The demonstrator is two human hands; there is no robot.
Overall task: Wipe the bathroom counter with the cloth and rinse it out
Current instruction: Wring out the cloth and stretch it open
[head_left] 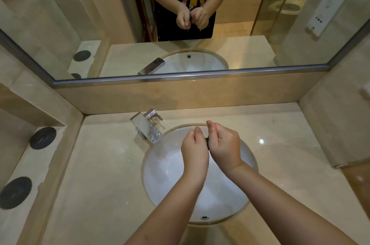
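Over the white sink (pixel 166 168), both forearms reach forward, fists side by side: left grip (pixel 194 151) and right grip (pixel 226 144) each curl tightly around a dark cloth (pixel 207 143).

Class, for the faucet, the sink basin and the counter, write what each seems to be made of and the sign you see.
The faucet looks like polished chrome-plated metal: it mirrors its surroundings. The sink basin is glossy white, probably glazed ceramic: smooth, with an even sheen. The counter looks like polished beige stone, perhaps marble: faint mottling and a bright light glint.
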